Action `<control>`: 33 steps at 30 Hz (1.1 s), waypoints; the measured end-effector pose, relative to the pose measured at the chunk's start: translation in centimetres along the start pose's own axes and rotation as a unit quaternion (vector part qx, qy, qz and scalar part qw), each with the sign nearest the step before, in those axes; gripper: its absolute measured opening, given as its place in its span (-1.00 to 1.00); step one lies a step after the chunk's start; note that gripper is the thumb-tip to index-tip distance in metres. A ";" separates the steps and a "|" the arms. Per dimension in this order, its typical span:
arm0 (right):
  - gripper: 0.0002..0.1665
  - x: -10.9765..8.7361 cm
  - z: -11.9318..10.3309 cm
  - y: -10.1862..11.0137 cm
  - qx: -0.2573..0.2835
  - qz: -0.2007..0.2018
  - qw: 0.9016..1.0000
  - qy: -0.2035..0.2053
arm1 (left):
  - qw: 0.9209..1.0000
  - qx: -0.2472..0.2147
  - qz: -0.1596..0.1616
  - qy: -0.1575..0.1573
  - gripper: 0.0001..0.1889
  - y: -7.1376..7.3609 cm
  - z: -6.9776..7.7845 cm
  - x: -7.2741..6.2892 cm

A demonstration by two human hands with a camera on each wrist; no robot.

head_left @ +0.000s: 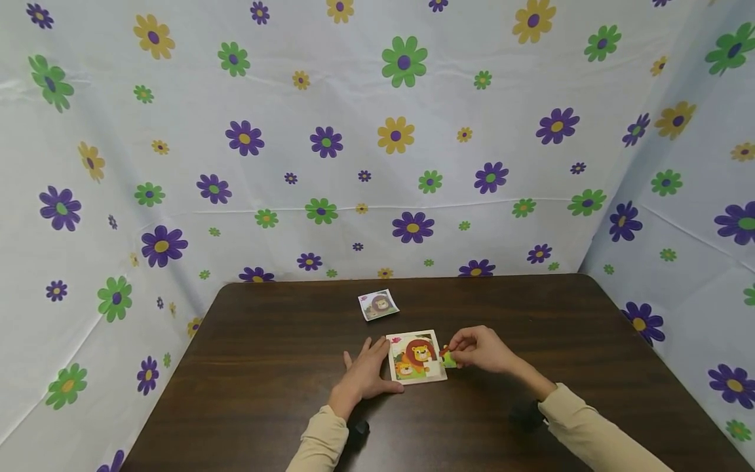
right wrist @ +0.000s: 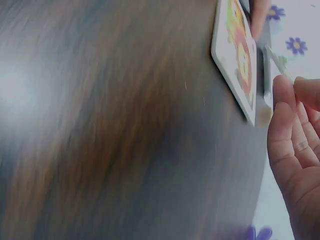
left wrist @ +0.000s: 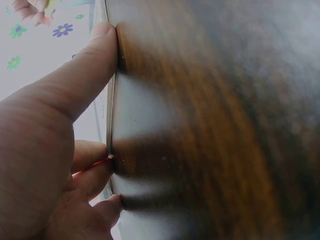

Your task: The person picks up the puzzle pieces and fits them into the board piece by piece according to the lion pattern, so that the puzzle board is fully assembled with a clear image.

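A square jigsaw puzzle (head_left: 413, 346) with a pale frame shows a lion and a cub. Its lower right corner has a bare pale gap. My left hand (head_left: 366, 373) rests at the puzzle's left side, fingers near the upper left corner and thumb along the near edge. The left wrist view shows the thumb and fingertips (left wrist: 102, 29) at the frame's edge. Just right of the puzzle, my right hand (head_left: 482, 349) pinches a green and red puzzle piece (head_left: 449, 359) between thumb and fingers. In the right wrist view this piece (right wrist: 280, 64) appears edge-on, partly hidden by fingers.
Behind the puzzle lies a small picture card (head_left: 378, 305) with a similar lion print. Everything is on a dark wood-grain table (head_left: 265, 354). A white flower-printed cloth (head_left: 354, 190) hangs behind the table and at its sides.
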State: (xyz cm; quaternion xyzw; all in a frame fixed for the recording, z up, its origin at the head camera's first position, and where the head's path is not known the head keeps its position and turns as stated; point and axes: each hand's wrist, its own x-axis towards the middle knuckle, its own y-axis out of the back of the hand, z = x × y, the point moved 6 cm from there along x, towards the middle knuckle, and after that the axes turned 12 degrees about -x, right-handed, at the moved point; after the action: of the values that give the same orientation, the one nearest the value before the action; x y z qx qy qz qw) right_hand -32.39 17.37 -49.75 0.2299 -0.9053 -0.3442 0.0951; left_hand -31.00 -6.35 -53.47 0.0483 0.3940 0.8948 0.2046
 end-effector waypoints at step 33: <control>-0.87 2.0 -1.2 -3.9 -0.170 0.070 0.983 -0.011 | 1.000 -0.001 0.007 -0.002 0.04 0.1 -0.1 0.2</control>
State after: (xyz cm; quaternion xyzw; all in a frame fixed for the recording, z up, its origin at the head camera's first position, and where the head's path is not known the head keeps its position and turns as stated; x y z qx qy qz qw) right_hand -32.34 13.17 -51.43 0.1426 -0.8486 -0.4878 0.1471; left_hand -31.20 -6.37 -53.47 0.0525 0.3919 0.8966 0.1994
